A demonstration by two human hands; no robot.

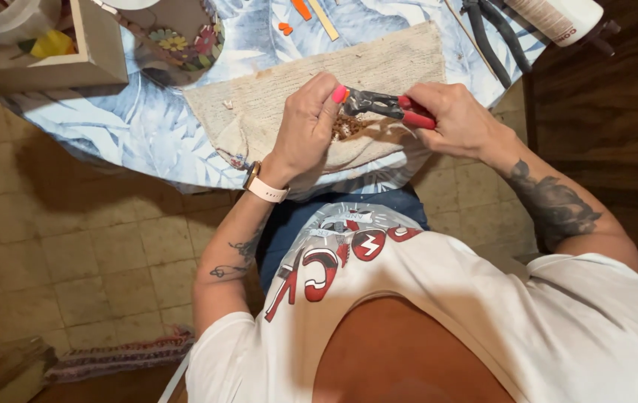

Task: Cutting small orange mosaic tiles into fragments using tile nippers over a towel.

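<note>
A small brown piece sits at the tip of the red-handled nippers, over the near edge of the beige towel. The left hand is curled around the piece from the towel's near left side, fingertips pinched close at the nipper head; how tightly it grips the piece cannot be told. The right hand is closed around the nippers' red handles, just off the towel's right corner. Beyond the towel's far edge lie orange chips and a pale stick. To the towel's far left stands a wooden box, with a flower-patterned mosaic piece between them. Black-handled pliers and a white bottle lie past the towel's far right corner, all on the blue leaf-print tablecloth.
</note>
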